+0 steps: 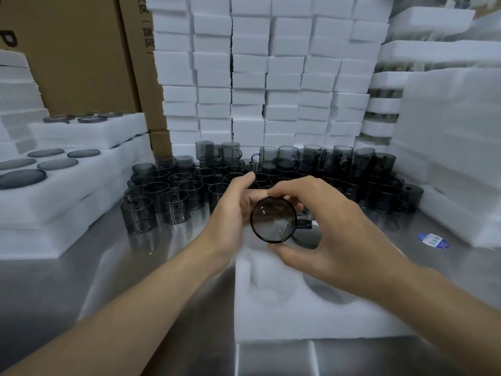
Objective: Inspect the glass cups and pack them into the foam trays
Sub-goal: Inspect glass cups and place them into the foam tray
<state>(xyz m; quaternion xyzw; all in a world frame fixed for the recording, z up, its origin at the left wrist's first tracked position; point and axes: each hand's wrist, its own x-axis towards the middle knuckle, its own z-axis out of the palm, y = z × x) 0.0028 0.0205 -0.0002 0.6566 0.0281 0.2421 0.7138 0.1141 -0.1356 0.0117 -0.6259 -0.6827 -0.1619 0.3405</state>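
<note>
A smoky grey glass cup [273, 219] is held up in the middle of the head view, its round mouth facing me and its handle pointing right. My right hand [333, 229] grips its rim between thumb below and fingers above. My left hand [233, 210] cups the far side of the cup with curled fingers. Below the hands lies a white foam tray [298, 302] with round hollows; one hollow under the cup shows a dark round shape. Several more grey cups [189, 185] stand crowded on the steel table behind.
Foam trays [81, 169] with dark round pieces in their hollows are stacked at the left. Tall piles of white foam blocks [271, 77] fill the back and right. Cardboard boxes [81, 50] stand at the back left. A blue sticker [433, 240] lies on the steel table [162, 267].
</note>
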